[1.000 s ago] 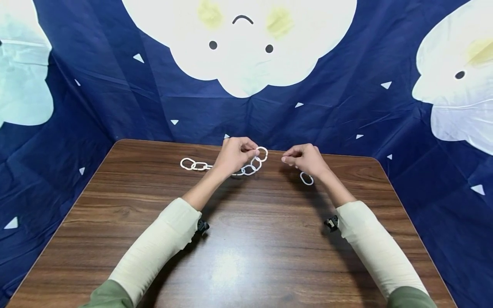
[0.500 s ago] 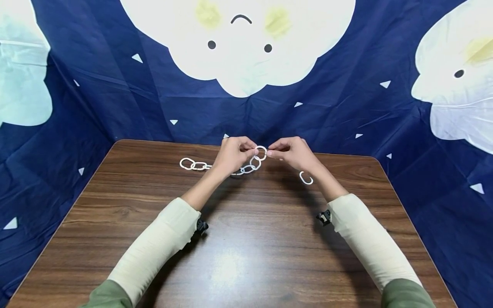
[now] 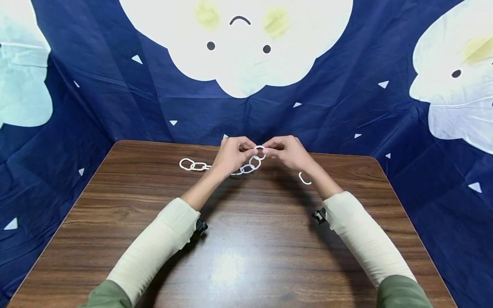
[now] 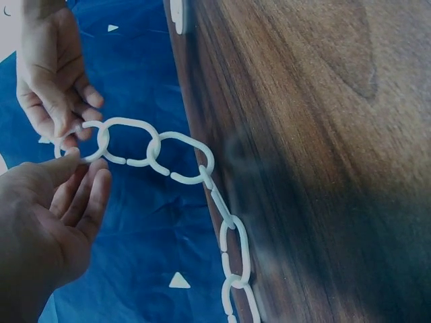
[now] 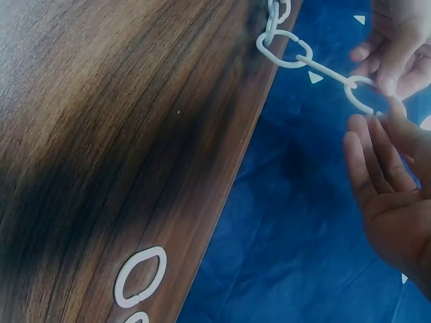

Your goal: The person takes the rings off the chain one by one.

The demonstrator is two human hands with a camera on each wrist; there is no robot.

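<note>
You have the end link (image 5: 357, 105) of the white chain (image 4: 131, 122) raised off the bench (image 3: 254, 222), near its back edge. Your left hand (image 3: 232, 154) pinches one side of that link between thumb and fingertips; your right hand (image 3: 291, 153) pinches the other side, and the two hands nearly meet. From there the chain sags down to the bench and runs to your left, passing behind your left forearm, which hides part of it. A loose link (image 5: 120, 281) lies on the bench by your right wrist, and the right wrist view shows part of another (image 5: 137, 317) just beside it.

The step in hand looks like work on the end link. Its opening seems to sit close to your right fingertips, though they cover too much to be sure. To do this well, keep the left pinch steady as the anchor and let the right hand make the small adjustments. Grip near the opening rather than over it, so you can see the gap. Go gently: links this thin may slip or twist if you squeeze hard. Leave slack in the hanging part, so its weight doesn't tug at your grip.
</note>
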